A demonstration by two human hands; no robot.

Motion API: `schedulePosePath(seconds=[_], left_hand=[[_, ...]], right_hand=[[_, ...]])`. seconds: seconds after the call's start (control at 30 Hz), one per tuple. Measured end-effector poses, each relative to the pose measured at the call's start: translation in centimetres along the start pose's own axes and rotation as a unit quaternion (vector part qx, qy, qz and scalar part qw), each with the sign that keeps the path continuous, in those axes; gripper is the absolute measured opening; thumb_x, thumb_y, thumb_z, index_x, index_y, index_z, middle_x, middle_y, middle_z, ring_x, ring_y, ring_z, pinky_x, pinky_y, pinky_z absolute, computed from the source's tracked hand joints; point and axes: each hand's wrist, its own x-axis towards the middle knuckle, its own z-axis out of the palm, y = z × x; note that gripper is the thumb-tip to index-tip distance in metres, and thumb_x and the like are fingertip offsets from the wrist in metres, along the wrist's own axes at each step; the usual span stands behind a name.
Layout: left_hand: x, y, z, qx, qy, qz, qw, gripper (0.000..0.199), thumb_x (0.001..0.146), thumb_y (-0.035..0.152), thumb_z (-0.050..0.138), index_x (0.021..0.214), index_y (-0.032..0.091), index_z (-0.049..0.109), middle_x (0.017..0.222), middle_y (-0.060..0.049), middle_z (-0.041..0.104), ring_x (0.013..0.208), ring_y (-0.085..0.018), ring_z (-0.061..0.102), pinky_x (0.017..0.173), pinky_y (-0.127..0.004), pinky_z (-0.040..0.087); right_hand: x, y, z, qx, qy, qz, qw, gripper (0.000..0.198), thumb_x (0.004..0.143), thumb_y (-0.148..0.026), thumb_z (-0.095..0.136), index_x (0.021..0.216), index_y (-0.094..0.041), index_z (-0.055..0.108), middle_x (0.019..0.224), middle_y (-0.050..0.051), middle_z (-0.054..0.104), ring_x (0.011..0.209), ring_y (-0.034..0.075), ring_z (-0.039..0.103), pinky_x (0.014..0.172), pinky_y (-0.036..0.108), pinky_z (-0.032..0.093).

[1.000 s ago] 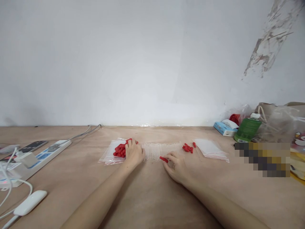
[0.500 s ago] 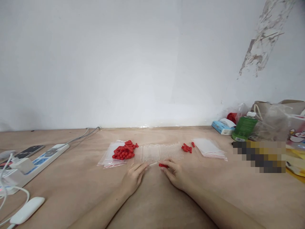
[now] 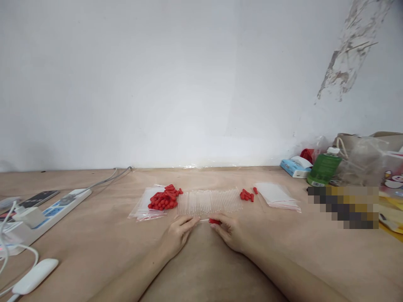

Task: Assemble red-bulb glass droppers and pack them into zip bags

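So, closest in: one red bulb (image 3: 214,221) is pinched between the thumb and fingers of the right hand (image 3: 231,230), with its end left poking out toward the middle. A thin clear tube (image 3: 204,220) is held at its other end by the closed fingertips of the left hand (image 3: 176,235) — bulb and tube are lined up pretty much end to end, though whether the tube is seated inside can't be made out. Both hands are kept low over the wooden table (image 3: 189,268), backs up, fingers curled inward, forearms angled in from either side.

Just past the fingertips, a row of clear tubes (image 3: 208,201) is laid side by side. It's flanked by a big heap of red bulbs (image 3: 163,201), partly piled on the left plastic bags (image 3: 143,205), and by a small red cluster (image 3: 246,195) near the right plastic bags (image 3: 277,195). Farther back, a green bottle (image 3: 324,167) is parked beside a blue tissue box (image 3: 292,167) — and everything is backed by a white wall (image 3: 189,84).
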Motion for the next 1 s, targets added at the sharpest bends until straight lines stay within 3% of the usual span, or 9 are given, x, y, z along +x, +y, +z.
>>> schedulePosePath(seconds=[0.37,1.0], left_hand=[[-0.01,-0.16,0.04,-0.011,-0.047,0.047,0.998,0.034,0.088,0.013,0.036,0.118,0.020,0.048,0.104,-0.007,0.063,0.090,-0.017,0.056,0.076,-0.030,0.039],[-0.16,0.43,0.08,0.054,-0.027,0.063,0.996,0.035,0.086,0.013,0.032,0.112,0.019,0.055,0.085,-0.008,0.065,0.074,-0.016,0.055,0.066,-0.029,0.039]], right_hand=[[-0.16,0.15,-0.11,0.021,-0.010,-0.013,1.000,0.019,0.086,-0.026,0.044,0.094,-0.022,0.060,0.086,0.004,0.062,0.080,0.013,0.057,0.073,0.026,0.046],[-0.35,0.54,-0.28,-0.116,-0.068,-0.057,0.989,0.020,0.086,-0.024,0.041,0.089,-0.018,0.059,0.079,0.005,0.059,0.073,0.014,0.052,0.066,0.025,0.041]])
